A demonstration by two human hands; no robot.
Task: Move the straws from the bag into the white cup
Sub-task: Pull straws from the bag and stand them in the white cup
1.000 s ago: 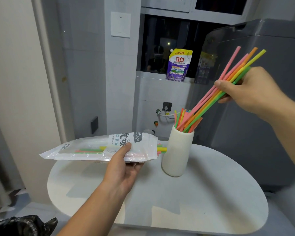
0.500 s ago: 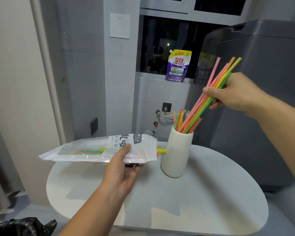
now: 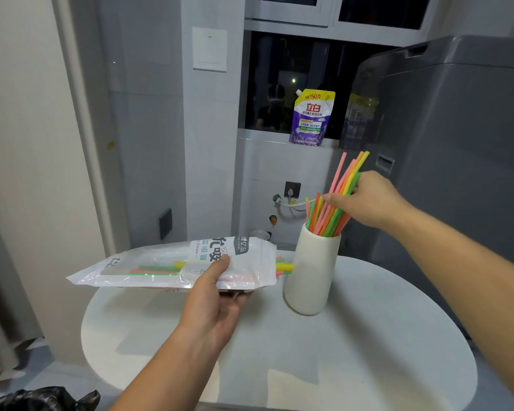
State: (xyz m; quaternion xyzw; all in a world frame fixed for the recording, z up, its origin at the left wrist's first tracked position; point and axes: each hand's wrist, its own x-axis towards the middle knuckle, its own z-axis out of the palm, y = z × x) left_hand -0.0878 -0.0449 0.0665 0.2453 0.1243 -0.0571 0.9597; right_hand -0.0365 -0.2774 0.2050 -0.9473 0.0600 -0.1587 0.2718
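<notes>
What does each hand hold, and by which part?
Left hand: white plastic straw bag, near its open end. Right hand: bundle of coloured straws, upper half, lower ends in the white cup.

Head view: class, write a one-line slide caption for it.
Right hand lowers straws into the cup while left hand holds the bag.

both forearms are bare up to the frame edge, with no sleeve showing; the left hand (image 3: 211, 307) and right hand (image 3: 368, 200) carry no glove, ring, watch or band on the parts that show
</notes>
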